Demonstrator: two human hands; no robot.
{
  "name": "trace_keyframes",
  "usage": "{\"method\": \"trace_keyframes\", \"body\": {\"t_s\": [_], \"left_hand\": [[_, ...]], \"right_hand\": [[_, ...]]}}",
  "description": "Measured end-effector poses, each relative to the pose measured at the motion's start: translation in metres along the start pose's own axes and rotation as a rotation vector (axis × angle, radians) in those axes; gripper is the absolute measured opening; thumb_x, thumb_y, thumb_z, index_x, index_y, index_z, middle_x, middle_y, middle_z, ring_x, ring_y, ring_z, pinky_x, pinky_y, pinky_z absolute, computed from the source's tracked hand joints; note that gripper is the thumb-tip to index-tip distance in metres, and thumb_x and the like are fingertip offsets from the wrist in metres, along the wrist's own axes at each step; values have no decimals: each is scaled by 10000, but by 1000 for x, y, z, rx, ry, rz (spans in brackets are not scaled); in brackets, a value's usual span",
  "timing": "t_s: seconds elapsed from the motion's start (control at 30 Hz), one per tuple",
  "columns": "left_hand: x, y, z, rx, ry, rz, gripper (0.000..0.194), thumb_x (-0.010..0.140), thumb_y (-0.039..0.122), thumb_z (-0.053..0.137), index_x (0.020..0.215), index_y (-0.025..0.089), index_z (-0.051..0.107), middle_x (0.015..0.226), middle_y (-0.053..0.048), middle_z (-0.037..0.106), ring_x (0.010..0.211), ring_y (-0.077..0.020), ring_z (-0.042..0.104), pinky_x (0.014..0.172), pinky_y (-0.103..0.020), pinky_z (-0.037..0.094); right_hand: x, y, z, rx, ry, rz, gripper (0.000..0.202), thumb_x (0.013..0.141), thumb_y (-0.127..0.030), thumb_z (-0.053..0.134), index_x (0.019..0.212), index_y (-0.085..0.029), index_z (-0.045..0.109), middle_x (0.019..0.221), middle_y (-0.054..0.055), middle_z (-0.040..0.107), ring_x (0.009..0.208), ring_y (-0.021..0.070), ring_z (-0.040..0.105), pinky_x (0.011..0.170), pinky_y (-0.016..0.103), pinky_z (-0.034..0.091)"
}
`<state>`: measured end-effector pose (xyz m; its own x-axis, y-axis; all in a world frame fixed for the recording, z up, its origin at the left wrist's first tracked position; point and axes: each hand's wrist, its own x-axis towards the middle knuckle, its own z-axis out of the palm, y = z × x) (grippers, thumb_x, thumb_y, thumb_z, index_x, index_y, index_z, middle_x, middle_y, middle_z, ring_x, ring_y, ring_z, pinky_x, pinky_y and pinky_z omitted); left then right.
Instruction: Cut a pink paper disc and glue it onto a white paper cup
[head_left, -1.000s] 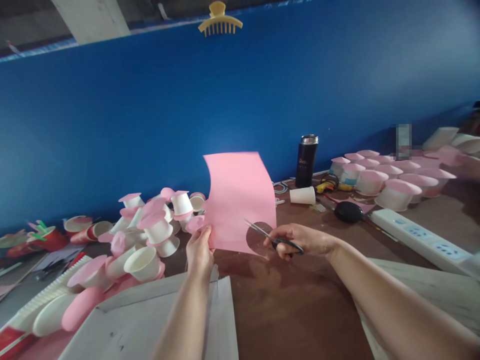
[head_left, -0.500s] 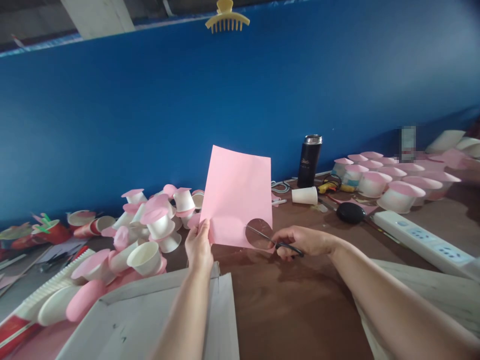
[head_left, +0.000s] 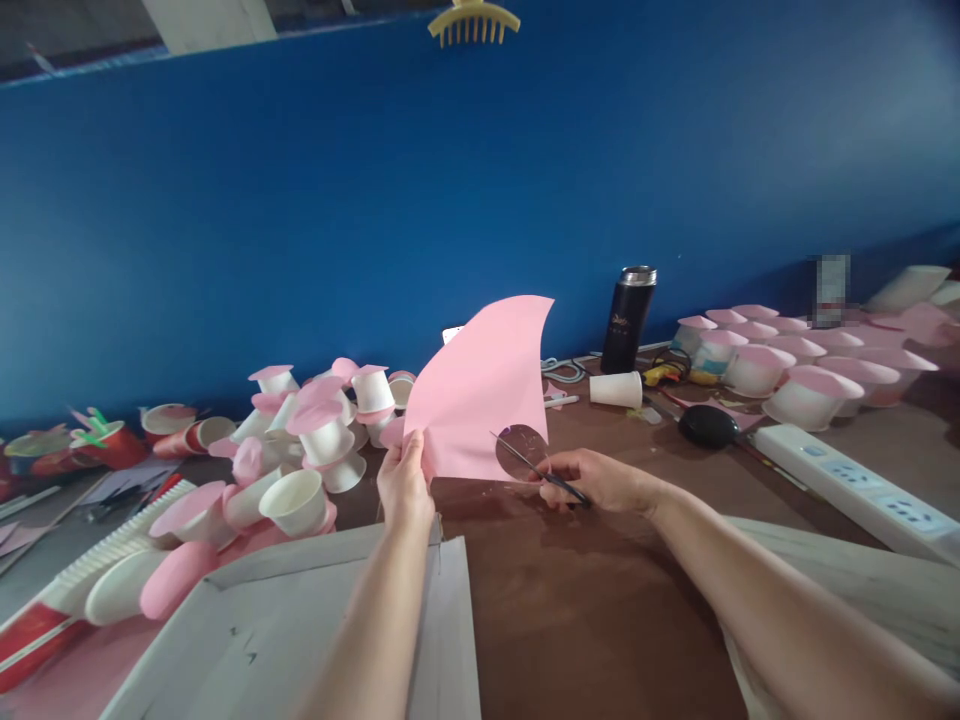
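Note:
A sheet of pink paper (head_left: 480,390) is held up above the brown table (head_left: 592,610). My left hand (head_left: 406,482) pinches its lower left corner, thumb in front. Near the lower right corner the sheet has a round hole, through which the dark tabletop shows. My right hand (head_left: 592,480) is closed around the handles of a pair of scissors (head_left: 534,466). The blades lie across the hole, pointing up and left. The top of the sheet curls over toward the right. My right fingers are close to the sheet's lower right edge.
Paper cups with pink paper pieces (head_left: 322,430) crowd the left side. More pink-topped cups (head_left: 814,395) stand at the right, near a power strip (head_left: 855,490). A black flask (head_left: 628,320), a white cup (head_left: 615,389) and a white board (head_left: 300,610) are around.
The pink sheet has bent, its top corner curling to the right. My right hand and the scissors have shifted slightly left, and the view has moved a little.

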<state>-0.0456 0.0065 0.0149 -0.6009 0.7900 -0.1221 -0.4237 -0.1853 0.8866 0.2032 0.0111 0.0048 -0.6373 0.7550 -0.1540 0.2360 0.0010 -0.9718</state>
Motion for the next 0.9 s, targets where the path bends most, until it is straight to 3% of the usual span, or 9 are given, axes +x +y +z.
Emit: {"method": "trace_keyframes", "body": {"t_s": [0.27,0.5,0.77,0.9], "left_hand": [[1,-7,1,-90,-15,-174,108,764,134,674,859,181,658,870,-22,702,749,-107,671,702,-220,549],[0,-11,2,-126,-58,-182,63,758,108,655,794,157,640,742,-5,689,657,-98,657,697,-219,538],[-4,-10,2,-84,-99,-192,121,718,128,680,831,154,644,800,-22,702,674,-111,656,695,-235,526],[-4,-11,0,-10,-186,-210,188,658,168,708,832,139,644,743,-18,695,632,-131,651,628,-246,522]], "right_hand": [[2,1,3,-15,46,-3,470,731,-535,695,1028,-172,657,812,39,678,638,124,592,541,227,453],[2,-3,6,-15,98,5,514,734,-559,680,1032,-143,632,767,37,661,614,119,580,513,223,437],[4,-4,7,-23,150,24,514,765,-565,646,1068,-150,627,743,39,647,626,127,581,464,205,380],[3,-5,6,-26,186,20,520,758,-579,641,1052,-150,637,728,37,638,627,129,580,454,201,344]]}}
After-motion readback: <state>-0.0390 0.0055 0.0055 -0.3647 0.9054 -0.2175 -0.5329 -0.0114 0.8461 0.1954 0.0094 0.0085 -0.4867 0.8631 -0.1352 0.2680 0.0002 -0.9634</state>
